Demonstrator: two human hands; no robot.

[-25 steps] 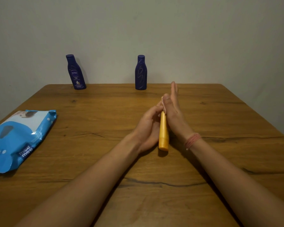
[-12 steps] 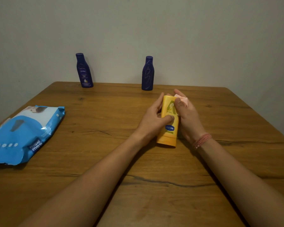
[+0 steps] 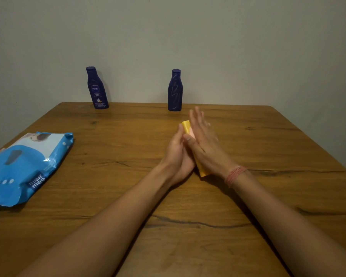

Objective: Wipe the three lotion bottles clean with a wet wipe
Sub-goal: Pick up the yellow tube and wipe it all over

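Two hands are used: a yellow plastic lotion bottle (image 3: 186,125) is gripped by the left hand (image 3: 177,156), while a pale pink wet wipe (image 3: 192,134) is pressed against it by the flat, straight-fingered right hand (image 3: 205,142).

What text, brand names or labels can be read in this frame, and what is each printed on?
"NIVEA": left dark blue bottle; the smaller lines below it are too small to read.
"mee mee": blue wipes pack, on its dark tab.
Right dark blue bottle: only pale squiggles, no readable words.
Yellow bottle: no label shows between the hands.

Yellow bottle (image 3: 186,125), two dark-blue bottles (image 3: 97,89) (pink wipe (image 3: 191,134)), blue pack (image 3: 26,164).
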